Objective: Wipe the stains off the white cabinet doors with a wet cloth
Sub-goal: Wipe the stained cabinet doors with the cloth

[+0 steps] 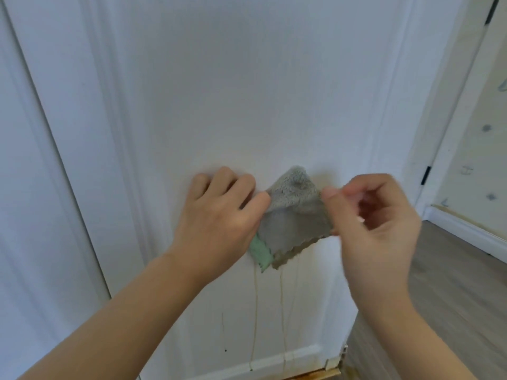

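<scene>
**Fingers refolding the cloth, drips still to wipe**

My left fingers [233,185] curl round the cloth [295,215], thumb pinching its upper left edge. My right hand [375,223] is blurred; its thumb and fingertips seem to pinch the right edge, the other fingers loosely bent. The cloth, grey with a green corner, hangs between both hands, just in front of the door [247,91]. I judge this a refold between wipes. Beyond it, brownish drips [282,311] run down the panel. Next I must press a fresh face flat and follow those streaks downward.
</scene>
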